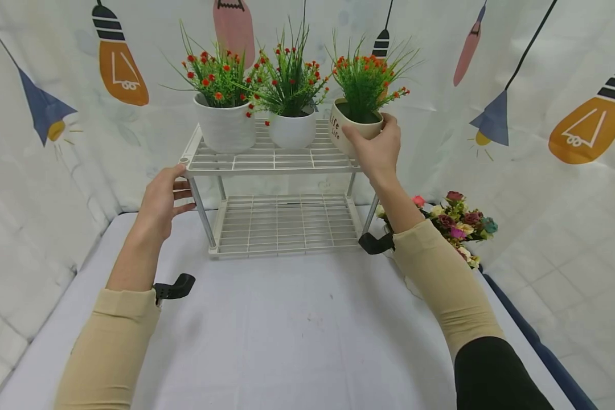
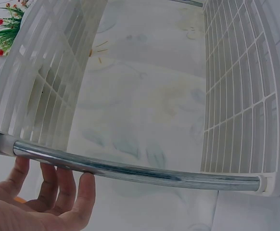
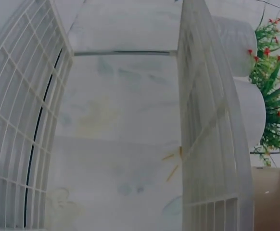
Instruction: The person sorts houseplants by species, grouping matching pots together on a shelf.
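Observation:
A cream pot with "Life" lettering (image 1: 341, 132) holds green grass and orange-red flowers, and leans a little at the right end of a white rack's upper shelf (image 1: 274, 165). My right hand (image 1: 378, 149) grips this pot, thumb on the front and fingers at the right side. Two white pots, a ribbed one (image 1: 225, 128) and a rounder one (image 1: 293, 131), stand beside it on the shelf with similar plants. At the rack's left front corner, my left hand (image 1: 160, 196) touches the metal post (image 2: 145, 173) with its fingertips. The cream pot's base is partly hidden.
Below is the rack's lower wire shelf (image 1: 287, 225), on a white-covered table (image 1: 287, 330). A bunch of multicoloured artificial flowers (image 1: 458, 222) lies right of the rack, partly behind my right forearm. A printed curtain (image 1: 174, 74) hangs close behind.

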### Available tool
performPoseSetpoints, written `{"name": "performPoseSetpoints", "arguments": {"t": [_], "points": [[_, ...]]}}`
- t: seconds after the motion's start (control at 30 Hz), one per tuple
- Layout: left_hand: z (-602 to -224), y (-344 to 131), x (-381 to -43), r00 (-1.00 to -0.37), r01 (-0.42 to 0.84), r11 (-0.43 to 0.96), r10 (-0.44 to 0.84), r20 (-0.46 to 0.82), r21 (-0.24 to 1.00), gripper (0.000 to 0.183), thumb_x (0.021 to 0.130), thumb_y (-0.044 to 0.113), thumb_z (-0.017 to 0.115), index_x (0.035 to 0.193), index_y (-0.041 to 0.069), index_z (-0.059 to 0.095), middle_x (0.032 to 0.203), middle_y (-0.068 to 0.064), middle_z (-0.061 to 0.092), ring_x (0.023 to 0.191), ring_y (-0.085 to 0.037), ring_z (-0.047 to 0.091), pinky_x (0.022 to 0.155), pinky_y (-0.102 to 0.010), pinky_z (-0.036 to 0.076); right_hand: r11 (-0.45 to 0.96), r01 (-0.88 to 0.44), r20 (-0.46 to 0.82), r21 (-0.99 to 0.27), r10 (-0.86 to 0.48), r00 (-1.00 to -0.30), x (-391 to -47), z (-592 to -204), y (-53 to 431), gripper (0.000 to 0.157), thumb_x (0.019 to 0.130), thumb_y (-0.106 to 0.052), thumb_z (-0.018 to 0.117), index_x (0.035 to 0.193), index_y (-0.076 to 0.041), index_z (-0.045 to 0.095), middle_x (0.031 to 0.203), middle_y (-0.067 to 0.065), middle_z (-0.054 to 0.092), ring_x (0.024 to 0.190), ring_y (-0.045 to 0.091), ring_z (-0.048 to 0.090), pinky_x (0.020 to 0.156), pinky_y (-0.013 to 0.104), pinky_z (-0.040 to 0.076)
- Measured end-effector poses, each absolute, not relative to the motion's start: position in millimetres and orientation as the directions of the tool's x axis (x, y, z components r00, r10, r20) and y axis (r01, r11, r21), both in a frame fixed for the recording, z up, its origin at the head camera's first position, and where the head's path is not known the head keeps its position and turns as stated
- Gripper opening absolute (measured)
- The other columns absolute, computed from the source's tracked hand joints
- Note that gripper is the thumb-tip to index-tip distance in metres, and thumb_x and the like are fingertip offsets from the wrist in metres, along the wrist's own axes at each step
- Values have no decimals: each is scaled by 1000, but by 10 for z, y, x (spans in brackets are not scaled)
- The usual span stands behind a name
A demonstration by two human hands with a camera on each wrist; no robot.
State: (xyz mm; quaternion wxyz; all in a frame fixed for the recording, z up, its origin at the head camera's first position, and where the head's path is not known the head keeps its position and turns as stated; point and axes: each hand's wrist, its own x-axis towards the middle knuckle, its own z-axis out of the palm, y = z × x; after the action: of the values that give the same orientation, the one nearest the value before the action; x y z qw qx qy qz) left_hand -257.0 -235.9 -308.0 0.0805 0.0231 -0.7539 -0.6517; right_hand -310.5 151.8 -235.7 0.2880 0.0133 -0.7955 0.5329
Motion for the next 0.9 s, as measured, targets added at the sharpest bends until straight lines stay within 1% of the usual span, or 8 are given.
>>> {"name": "performPoseSetpoints", "arguments": {"t": [0.17,0.33,0.4,0.5,0.57,0.67,0.77,0.9], "points": [[-3087,-2372,-2579,-987,71,149,-134,91,986,48,106,59,39,128,20,54,116,-4,46,107,-19,51,97,-47,45,473,-241,407,-847,287,-867,-3233,-2335,1488,79,90,-39,78,148,-2,39,138,14,49,123,24,53,95,32,50],[-3088,-2371,-2576,-987,72,154,-134,93,985,51,106,58,38,133,18,53,116,-4,46,107,-19,51,98,-47,45,497,-199,367,-845,266,-891,-3286,-2319,1488,83,91,-43,75,151,-2,34,141,14,47,124,24,52,96,32,50],[-3086,-2367,-2574,-986,74,154,-134,95,985,51,106,58,38,134,17,53,116,-4,46,107,-19,51,97,-47,45,504,-185,357,-843,269,-894,-3272,-2316,1497,88,91,-46,75,155,-4,30,145,14,44,127,24,50,99,33,49],[-3087,-2373,-2577,-987,75,137,-128,93,988,47,106,57,40,130,20,54,116,-4,46,106,-19,51,96,-46,45,505,-193,374,-841,285,-883,-3237,-2334,1520,90,91,-48,75,157,-7,28,148,13,41,132,24,44,102,33,45],[-3086,-2378,-2574,-988,72,122,-126,87,990,42,106,57,41,126,23,55,115,-5,46,106,-19,51,96,-47,44,490,-227,404,-841,292,-867,-3188,-2353,1548,85,92,-45,75,155,-8,31,149,12,41,134,24,40,104,32,42],[-3087,-2389,-2572,-989,65,109,-123,78,992,38,106,57,42,122,25,55,115,-5,46,105,-19,51,97,-48,43,460,-293,452,-838,284,-846,-3074,-2396,1607,71,95,-41,74,148,-8,40,145,9,43,132,22,38,103,30,38],[-3087,-2390,-2573,-990,63,113,-121,77,992,40,106,57,42,124,24,55,116,-5,46,106,-19,51,97,-47,44,411,-381,506,-828,254,-824,-2892,-2453,1678,59,97,-35,72,141,-6,46,142,7,45,128,20,39,102,33,39],[-3089,-2386,-2586,-989,66,124,-122,81,990,44,106,57,41,128,22,54,116,-4,46,106,-19,50,96,-45,45,365,-449,539,-816,196,-819,-2596,-2540,1783,51,98,-32,71,135,-5,50,138,5,47,127,16,40,103,37,41]]}}
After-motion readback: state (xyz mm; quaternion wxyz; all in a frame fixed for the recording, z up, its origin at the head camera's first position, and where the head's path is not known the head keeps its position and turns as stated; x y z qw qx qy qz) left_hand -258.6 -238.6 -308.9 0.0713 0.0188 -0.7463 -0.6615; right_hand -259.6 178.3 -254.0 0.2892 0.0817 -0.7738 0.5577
